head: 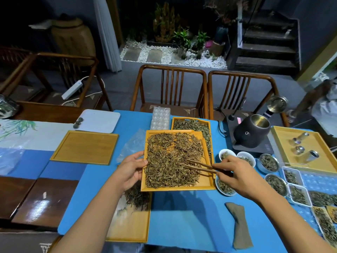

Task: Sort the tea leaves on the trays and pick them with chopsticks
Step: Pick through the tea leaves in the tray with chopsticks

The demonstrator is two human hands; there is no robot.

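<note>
Bright overhead light, dim background, wide-angle bending at edges.

Matt yellow wood on the tray [207,186] at the table's middle, heaped with dry, wiry brown tea leaves [171,161]. Dark wooden chopsticks [198,166], smooth, lie across them. A flat blue mat [191,216], dull finish, covers the table. Grey cloth [240,227], rough and limp, near the front edge. Black matt kettle [252,133] with a shiny metal rim toward the far right. Glossy white bowls [246,157] beside it. Clear plastic box [160,118] at the far edge.
</note>
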